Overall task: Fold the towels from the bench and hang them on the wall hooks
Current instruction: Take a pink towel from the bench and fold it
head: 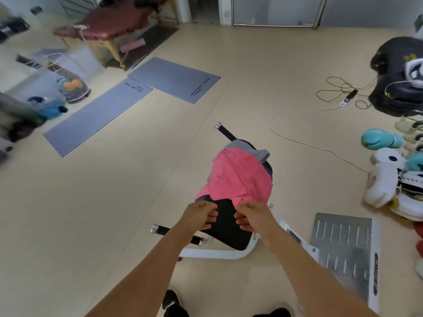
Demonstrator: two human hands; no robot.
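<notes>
A pink towel (238, 177) lies crumpled over the black padded bench (226, 227) in the middle of the floor. A grey towel (254, 148) peeks out beneath it at the far end, with a dark blue one along the right side. My left hand (199, 216) hovers with curled fingers just short of the pink towel's near edge and holds nothing. My right hand (250, 217) has its thumb and forefinger at the pink towel's near hem; whether it pinches the cloth I cannot tell. No wall hooks are in view.
Two grey mats (176, 78) lie on the floor to the left. A massage table (107, 26) and a wire basket (71, 81) stand at the far left. Boxing gloves (382, 139) and cables crowd the right. A metal plate (343, 245) lies near my right arm.
</notes>
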